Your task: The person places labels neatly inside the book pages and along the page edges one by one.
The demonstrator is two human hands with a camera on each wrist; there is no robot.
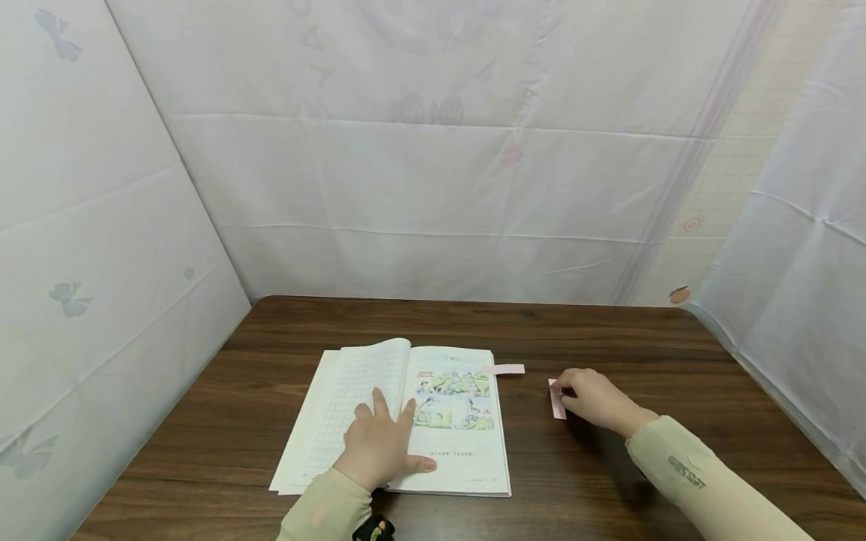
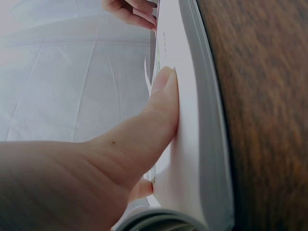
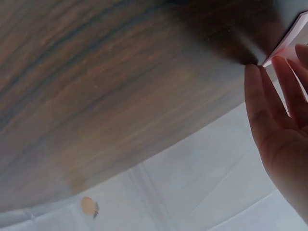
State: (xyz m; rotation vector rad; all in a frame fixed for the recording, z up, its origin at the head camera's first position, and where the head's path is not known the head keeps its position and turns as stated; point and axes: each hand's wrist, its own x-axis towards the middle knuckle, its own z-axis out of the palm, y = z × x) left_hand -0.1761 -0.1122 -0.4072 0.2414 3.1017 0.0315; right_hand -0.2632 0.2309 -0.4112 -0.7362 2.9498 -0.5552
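White cloth with faint printed shapes hangs behind and along both sides of a dark brown wood-grain surface; an orange oval print shows on the cloth near the surface's far edge, at 1 o'clock from the right hand. At 6 o'clock in the head view lies an open white paper book: grid-lined sheets on the left, coloured picture panels on the right page. A narrow pale pink paper strip overlaps that page's outer edge and juts out toward 3 o'clock.

The left hand presses on the book across its fold, its grip released, fingers spread toward 12 o'clock and thumb stretched toward 3 o'clock along the right page. A black band shows by its pale sleeve.

A small pink rectangular paper piece lies on the surface at 3 o'clock from the book, apart from it. The right hand's grip pinches it with bent fingers, the other pale sleeve reaching in from 4 o'clock.
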